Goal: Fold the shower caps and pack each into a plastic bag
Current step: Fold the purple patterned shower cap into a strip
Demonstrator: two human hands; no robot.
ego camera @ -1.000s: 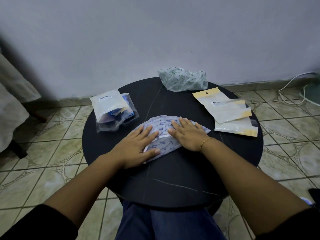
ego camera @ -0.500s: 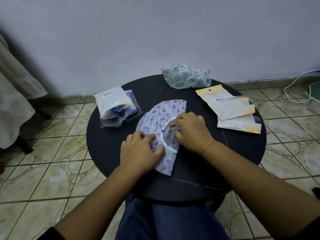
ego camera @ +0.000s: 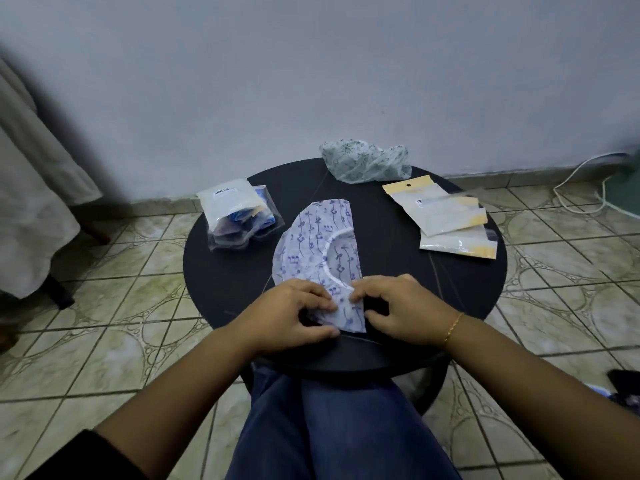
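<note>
Between both hands' fingers (ego camera: 325, 306), the shower cap (ego camera: 320, 242).

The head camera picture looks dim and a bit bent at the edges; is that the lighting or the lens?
Both, in the head view: light is low and bluish, so the round black table shows little detail; the wide lens curves the floor tiles outward; the pale curtain at far left is soft and smeared, while the purple-patterned white shower cap stays fairly sharp, with slight glare on the empty clear plastic bags.

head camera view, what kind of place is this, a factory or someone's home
Most likely a room in a home, not a factory: a small round black table stands on patterned beige floor tiles against a plain painted wall, with a white cable trailing along the floor.
</note>
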